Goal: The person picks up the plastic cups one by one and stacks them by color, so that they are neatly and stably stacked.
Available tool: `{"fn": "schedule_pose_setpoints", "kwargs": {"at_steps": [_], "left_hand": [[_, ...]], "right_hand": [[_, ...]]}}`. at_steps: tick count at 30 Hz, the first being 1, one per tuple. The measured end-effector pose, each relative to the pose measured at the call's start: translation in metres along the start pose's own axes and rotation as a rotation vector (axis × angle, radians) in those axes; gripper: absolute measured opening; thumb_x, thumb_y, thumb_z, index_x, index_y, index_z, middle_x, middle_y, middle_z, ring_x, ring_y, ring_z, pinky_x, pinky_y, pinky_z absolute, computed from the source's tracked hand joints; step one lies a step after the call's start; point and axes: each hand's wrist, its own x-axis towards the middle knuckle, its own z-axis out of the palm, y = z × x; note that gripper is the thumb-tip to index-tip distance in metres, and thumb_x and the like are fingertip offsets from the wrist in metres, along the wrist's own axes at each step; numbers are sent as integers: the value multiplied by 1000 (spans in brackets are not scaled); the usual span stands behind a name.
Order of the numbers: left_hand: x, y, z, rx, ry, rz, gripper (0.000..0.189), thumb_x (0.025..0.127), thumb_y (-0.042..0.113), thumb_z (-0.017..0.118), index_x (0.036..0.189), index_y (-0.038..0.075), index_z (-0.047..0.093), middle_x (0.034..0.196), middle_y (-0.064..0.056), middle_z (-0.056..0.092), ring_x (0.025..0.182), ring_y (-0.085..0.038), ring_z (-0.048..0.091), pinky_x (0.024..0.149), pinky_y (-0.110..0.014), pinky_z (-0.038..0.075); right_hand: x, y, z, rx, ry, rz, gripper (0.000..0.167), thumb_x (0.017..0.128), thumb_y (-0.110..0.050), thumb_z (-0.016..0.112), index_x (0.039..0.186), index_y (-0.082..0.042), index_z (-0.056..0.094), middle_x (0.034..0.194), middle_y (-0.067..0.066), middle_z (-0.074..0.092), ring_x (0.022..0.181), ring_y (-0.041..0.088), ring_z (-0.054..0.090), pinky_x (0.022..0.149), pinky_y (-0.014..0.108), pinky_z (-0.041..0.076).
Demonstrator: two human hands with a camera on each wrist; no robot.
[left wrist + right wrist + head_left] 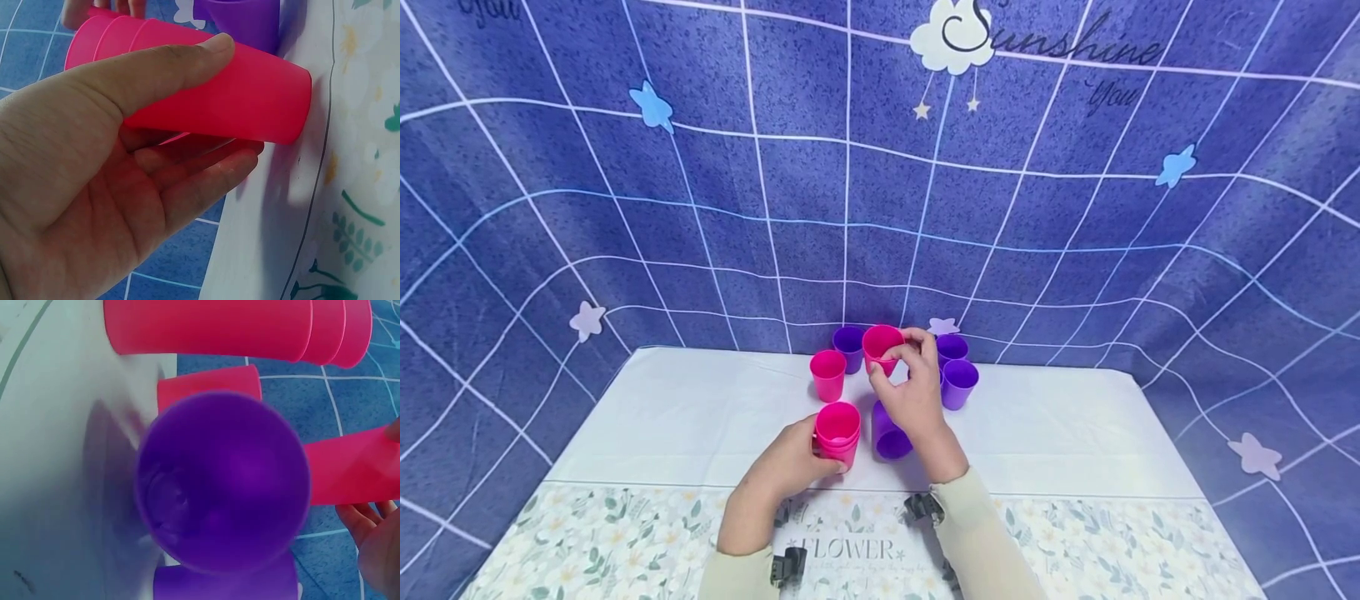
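Note:
My left hand (784, 460) grips a nested stack of pink cups (838, 446), held upright near the table's middle. In the left wrist view, its thumb lies along the stack (250, 94), and three rims show. My right hand (917, 400) pinches a single pink cup (882, 343) near its rim, raised over the back of the table. Below that hand, a purple cup (889, 429) has its mouth turned toward me. That purple cup (222, 481) fills the middle of the right wrist view. Another pink cup (828, 377) stands behind the stack.
Purple cups stand farther back: one (850, 352) at the left, another (952, 348) at the right, and one (960, 386) in front of that. My right hand partly covers another. A patterned blue cloth (1037, 208) hangs behind the white table (1060, 425).

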Motion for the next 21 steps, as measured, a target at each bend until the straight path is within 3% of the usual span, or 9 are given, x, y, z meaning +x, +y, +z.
{"fn": "schedule_pose_setpoints", "kwargs": {"at_steps": [5, 11, 21], "left_hand": [[0, 0, 1, -4, -2, -8, 62, 74, 6, 94, 131, 10, 69, 114, -4, 78, 110, -24, 74, 105, -53, 58], [1, -2, 1, -2, -3, 6, 61, 74, 7, 94, 130, 12, 69, 112, -2, 78, 106, -20, 73, 104, -51, 59], [2, -3, 1, -21, -6, 8, 61, 75, 6, 93, 131, 11, 69, 113, -2, 78, 108, -20, 73, 105, -51, 58]], "right_hand": [[1, 0, -2, 30, 2, 50, 14, 81, -7, 82, 83, -5, 68, 129, 17, 57, 125, 30, 60, 102, 26, 52], [4, -12, -7, 67, -16, 87, 16, 82, -10, 84, 84, -9, 69, 129, 14, 59, 124, 28, 59, 84, 24, 54], [6, -33, -14, 186, -80, 171, 20, 80, -6, 83, 86, -5, 63, 128, 12, 61, 123, 25, 60, 97, 23, 60]]}}
